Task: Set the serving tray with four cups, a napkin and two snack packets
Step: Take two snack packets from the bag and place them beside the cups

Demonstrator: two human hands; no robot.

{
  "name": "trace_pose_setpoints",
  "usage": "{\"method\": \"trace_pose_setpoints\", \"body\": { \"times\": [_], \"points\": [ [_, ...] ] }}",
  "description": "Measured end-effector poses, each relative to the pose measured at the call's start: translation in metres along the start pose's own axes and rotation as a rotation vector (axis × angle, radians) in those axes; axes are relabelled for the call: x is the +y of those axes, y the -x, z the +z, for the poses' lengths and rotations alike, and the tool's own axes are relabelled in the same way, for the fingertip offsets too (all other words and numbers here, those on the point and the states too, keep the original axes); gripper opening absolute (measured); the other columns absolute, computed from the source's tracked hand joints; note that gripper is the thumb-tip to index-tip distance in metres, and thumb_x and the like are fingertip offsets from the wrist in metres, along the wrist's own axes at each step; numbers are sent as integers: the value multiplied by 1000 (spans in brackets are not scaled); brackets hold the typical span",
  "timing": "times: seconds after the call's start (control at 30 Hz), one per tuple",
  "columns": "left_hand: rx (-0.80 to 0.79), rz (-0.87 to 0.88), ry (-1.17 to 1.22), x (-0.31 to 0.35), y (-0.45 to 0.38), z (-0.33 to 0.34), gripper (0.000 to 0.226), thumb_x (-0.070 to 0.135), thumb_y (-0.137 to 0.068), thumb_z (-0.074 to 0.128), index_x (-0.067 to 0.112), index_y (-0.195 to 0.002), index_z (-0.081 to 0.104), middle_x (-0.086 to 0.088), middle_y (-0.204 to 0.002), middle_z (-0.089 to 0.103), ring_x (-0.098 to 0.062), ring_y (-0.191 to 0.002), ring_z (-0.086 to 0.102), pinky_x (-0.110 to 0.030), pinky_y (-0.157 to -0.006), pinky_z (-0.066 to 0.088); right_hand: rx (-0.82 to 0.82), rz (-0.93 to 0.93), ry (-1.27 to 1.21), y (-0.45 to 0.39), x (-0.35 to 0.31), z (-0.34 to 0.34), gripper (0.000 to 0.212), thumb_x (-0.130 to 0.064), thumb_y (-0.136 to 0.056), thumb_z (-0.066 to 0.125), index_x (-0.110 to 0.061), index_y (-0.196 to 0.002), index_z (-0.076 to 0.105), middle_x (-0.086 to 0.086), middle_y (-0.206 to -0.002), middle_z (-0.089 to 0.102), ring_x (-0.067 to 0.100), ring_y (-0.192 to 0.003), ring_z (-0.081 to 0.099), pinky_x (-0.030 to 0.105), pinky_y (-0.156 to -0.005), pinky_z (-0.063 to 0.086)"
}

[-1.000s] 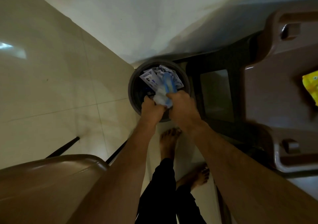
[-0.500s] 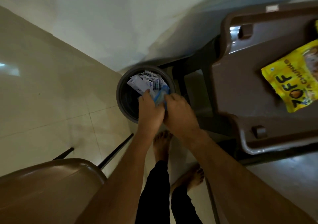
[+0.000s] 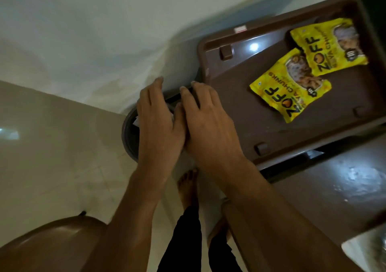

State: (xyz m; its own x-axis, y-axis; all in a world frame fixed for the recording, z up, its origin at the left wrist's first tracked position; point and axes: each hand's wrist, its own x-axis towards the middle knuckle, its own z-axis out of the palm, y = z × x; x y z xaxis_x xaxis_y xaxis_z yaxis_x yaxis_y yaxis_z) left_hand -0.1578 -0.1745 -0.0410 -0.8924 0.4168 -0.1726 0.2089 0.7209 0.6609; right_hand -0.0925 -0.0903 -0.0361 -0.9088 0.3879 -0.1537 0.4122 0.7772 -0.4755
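A brown serving tray (image 3: 240,108) lies at the upper right on a dark surface. Two yellow snack packets lie on it: one (image 3: 290,85) nearer me, the other (image 3: 328,46) partly overlapping it at the far end. My left hand (image 3: 156,121) and my right hand (image 3: 206,121) hover side by side, fingers spread and empty, above a round dark bin (image 3: 129,138) on the floor. My right hand's fingertips reach toward the tray's left edge. No cups or napkin are in view.
The bin holds white wrappers (image 3: 136,121), mostly hidden by my hands. A brown chair seat (image 3: 48,246) is at the lower left. A dark glossy table top (image 3: 334,188) carries the tray. My bare feet (image 3: 188,186) stand on pale floor tiles beside a white wall.
My hands let go of the blue and white wrappers into the bin and rose with fingers spread. The view swung right, showing the whole tray and both packets.
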Motion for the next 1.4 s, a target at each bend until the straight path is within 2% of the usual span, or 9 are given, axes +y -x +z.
{"method": "trace_pose_setpoints", "body": {
  "times": [0.17, 0.4, 0.53, 0.67, 0.8, 0.9, 1.03, 1.23, 1.4],
  "points": [
    [-33, 121, 32, 53, 0, 24, 53, 17, -103, 59, 9, -153, 42, -11, -149, 49, -24, -140, 46, -41, -116, 43, 187, 110, -23, 12, 40, -37, 53, -12, -96, 65, 4, -144, 52, 28, -143, 53, 43, -138, 47, 46, -112, 45],
    [-213, 226, 21, 107, -7, 74, 52, 15, -100, 63, 7, -149, 47, -13, -146, 48, -28, -138, 48, -44, -114, 45, 289, 399, -55, 24, 107, -73, 57, -25, -98, 61, -2, -149, 48, 23, -152, 47, 39, -145, 40, 47, -110, 43],
    [-326, 153, -76, 122, -13, 102, 53, 30, -103, 61, 12, -150, 45, -9, -144, 51, -27, -128, 58, -32, -97, 44, 303, 535, -26, 31, 143, -78, 54, -9, -93, 62, -3, -145, 51, 19, -146, 49, 35, -136, 45, 46, -108, 45],
    [-423, -45, -81, 132, -21, 118, 64, 43, -101, 61, 14, -153, 37, -10, -126, 70, -36, -123, 64, -48, -104, 48, 174, 576, -1, 37, 157, -71, 58, -21, -99, 63, -6, -151, 43, 19, -159, 39, 35, -145, 39, 45, -114, 42],
    [-378, -77, 63, 133, -31, 134, 75, 28, -95, 73, 16, -156, 30, 2, -111, 71, -29, -118, 69, -36, -95, 55, 77, 592, 99, 42, 147, -61, 53, -28, -101, 57, -10, -149, 43, 18, -141, 57, 36, -121, 57, 44, -90, 51],
    [-372, -43, 191, 132, -46, 138, 83, 15, -93, 75, 18, -159, 24, 1, -139, 60, -19, -127, 62, -14, -86, 50, 174, 582, 42, 41, 136, -61, 35, -36, -101, 57, -16, -130, 59, 9, -98, 73, 33, -81, 70, 33, -59, 38],
    [-227, 1, 131, 129, -57, 137, 71, 16, -92, 77, 15, -153, 41, -8, -152, 52, -19, -136, 53, -30, -104, 46, 387, 611, -106, 38, 144, -65, 16, -24, -101, 58, -12, -102, 68, 7, -85, 69, 29, -77, 65, 30, -61, 36],
    [-252, -42, -66, 120, -52, 136, 42, 38, -99, 67, 12, -132, 65, -6, -122, 69, -26, -115, 67, -45, -100, 53, 366, 772, -186, 24, 178, -65, 42, -38, -103, 57, -11, -135, 59, 9, -123, 64, 25, -112, 58, 31, -87, 41],
    [-365, -302, 262, 129, -53, 142, 17, 24, -96, 69, 12, -89, 78, -15, -91, 80, -37, -96, 76, -56, -92, 60, 436, 853, -449, 11, 194, -64, 45, -55, -102, 53, -15, -114, 71, 2, -99, 75, 19, -89, 69, 30, -69, 44]
  ]
}}
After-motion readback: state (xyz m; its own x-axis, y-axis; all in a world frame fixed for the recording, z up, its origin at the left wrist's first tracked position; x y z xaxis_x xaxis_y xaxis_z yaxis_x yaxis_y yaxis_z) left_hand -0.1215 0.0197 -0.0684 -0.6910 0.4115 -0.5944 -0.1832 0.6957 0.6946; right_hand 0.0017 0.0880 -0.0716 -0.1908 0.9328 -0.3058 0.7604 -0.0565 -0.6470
